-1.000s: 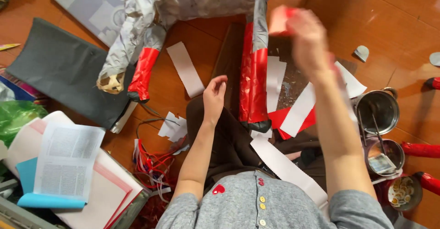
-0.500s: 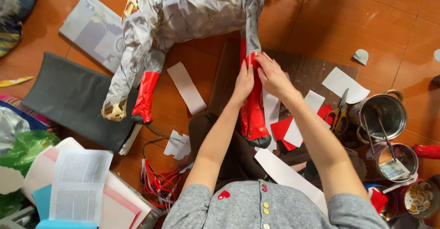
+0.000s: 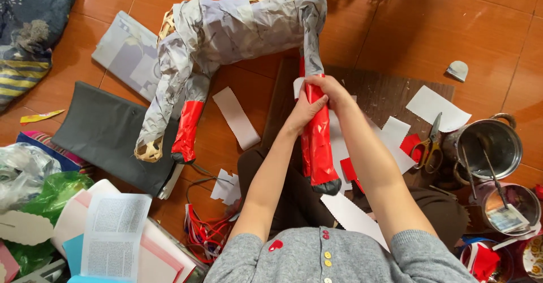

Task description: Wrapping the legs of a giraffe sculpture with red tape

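Note:
A paper-covered wicker animal figure (image 3: 226, 28) lies on the orange tiled floor, its body wrapped in grey paper. One leg (image 3: 318, 141) is covered in shiny red paper and points toward me. My left hand (image 3: 302, 112) presses against the upper part of that red leg. My right hand (image 3: 331, 89) wraps over the top of the same leg, where a white paper strip (image 3: 298, 86) shows under the fingers. A second red-wrapped leg (image 3: 186, 130) lies to the left, untouched.
White paper strips (image 3: 237, 118) and red scraps lie around a dark wooden board (image 3: 390, 93). Scissors (image 3: 430, 141) and two metal pots (image 3: 489, 147) sit at right. Grey felt (image 3: 107, 133), stacked papers (image 3: 113, 235), plastic bags and red cords (image 3: 203, 235) crowd the left.
One second ago my right hand was raised with a red piece and my left hand lay low. Both hands have come together on the red leg, and the view shifted down.

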